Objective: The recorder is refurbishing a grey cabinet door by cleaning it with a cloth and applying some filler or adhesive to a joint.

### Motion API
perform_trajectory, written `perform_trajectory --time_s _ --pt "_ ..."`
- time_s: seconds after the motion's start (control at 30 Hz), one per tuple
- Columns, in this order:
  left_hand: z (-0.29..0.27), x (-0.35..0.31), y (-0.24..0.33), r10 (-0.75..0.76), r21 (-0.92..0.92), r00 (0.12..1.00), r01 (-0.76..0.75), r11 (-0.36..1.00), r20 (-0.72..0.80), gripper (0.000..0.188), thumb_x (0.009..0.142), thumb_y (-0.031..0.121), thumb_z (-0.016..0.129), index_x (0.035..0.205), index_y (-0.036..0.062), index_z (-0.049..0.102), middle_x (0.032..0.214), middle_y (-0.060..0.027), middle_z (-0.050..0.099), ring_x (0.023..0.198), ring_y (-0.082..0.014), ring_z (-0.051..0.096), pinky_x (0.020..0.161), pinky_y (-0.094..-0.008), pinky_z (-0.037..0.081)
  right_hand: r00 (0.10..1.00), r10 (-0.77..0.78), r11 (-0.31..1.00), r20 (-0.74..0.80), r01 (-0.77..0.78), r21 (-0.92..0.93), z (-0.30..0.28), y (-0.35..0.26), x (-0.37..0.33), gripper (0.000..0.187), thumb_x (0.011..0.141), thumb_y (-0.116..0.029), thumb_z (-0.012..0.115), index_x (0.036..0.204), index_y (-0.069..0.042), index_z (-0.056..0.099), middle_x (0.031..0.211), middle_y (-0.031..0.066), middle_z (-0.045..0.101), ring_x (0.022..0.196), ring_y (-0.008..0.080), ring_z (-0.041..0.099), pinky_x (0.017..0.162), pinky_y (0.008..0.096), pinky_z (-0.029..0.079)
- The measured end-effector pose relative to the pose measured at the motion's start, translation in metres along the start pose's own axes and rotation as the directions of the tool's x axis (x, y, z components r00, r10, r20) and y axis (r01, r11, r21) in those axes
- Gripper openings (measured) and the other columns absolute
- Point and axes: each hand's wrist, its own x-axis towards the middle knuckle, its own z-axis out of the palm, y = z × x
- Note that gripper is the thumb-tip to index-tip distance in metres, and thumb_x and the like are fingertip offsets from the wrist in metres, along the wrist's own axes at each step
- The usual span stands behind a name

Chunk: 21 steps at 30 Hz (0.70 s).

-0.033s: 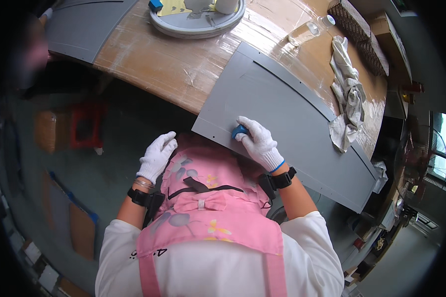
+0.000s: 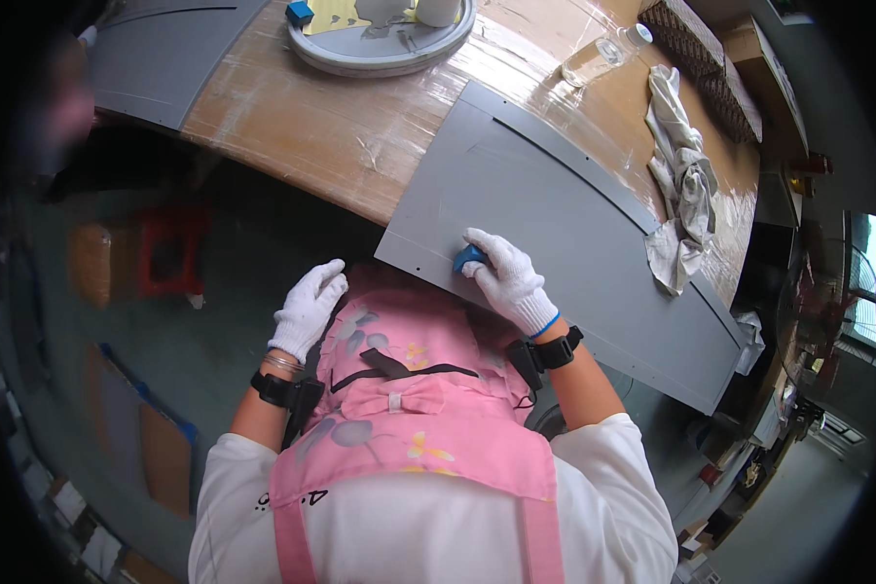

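A large flat grey panel (image 2: 545,253) with long dark slots and small holes lies over the near edge of the table, its lower edge overhanging. My right hand (image 2: 508,282), in a white knitted glove, is closed around a small blue block (image 2: 469,258) that rests against the panel's face near its lower left corner. Away from the panel, beside the pink apron (image 2: 399,360), is my left hand (image 2: 309,307), also gloved. Its fingers are extended with nothing visible in them. The palm side of that hand is hidden.
On the film-covered table (image 2: 341,146) are a round tray (image 2: 380,63) with another blue block (image 2: 300,14), a clear bottle (image 2: 599,60) and a crumpled cloth (image 2: 686,180). Another grey panel (image 2: 161,58) lies at far left, near a blurred person. A red stool (image 2: 173,251) stands below.
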Motion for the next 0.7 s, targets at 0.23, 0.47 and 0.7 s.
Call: perform_trajectory --time_s 0.23,0.47,0.7 --pt "-0.016 -0.006 -0.006 -0.087 0.017 0.995 0.087 0.996 -0.041 0.042 0.100 0.019 0.058 0.136 -0.0019 0.052 0.128 -0.0130 0.062 0.116 -0.0185 0.061 0.101 -0.0310 0.048 0.991 0.132 0.985 -0.003 -0.131 -0.110 -0.041 0.040 -0.058 0.042 0.084 -0.009 0.067 0.124 -0.006 0.057 0.105 0.0169 0.065 0.097 0.0384 0.064 0.084 0.0432 0.052" --pt "-0.037 -0.012 -0.034 -0.097 0.349 0.995 0.094 0.932 -0.007 0.045 0.097 0.026 0.060 0.134 -0.0003 0.055 0.131 -0.0152 0.062 0.121 -0.0250 0.060 0.103 -0.0332 0.045 0.990 -0.004 0.999 -0.144 -0.001 -0.036 -0.012 0.026 -0.044 0.041 0.084 -0.007 0.066 0.124 -0.007 0.056 0.099 0.0175 0.064 0.092 0.0388 0.063 0.080 0.0442 0.052" --pt "-0.077 -0.015 -0.087 -0.267 0.459 0.962 0.263 0.849 -0.058 0.045 0.096 0.031 0.060 0.132 0.0041 0.059 0.130 -0.0130 0.063 0.122 -0.0255 0.059 0.104 -0.0336 0.044 0.974 0.106 0.981 -0.199 -0.136 -0.139 -0.049 0.063 -0.104 0.043 0.084 -0.005 0.066 0.125 -0.006 0.056 0.101 0.0184 0.064 0.094 0.0379 0.064 0.083 0.0433 0.053"
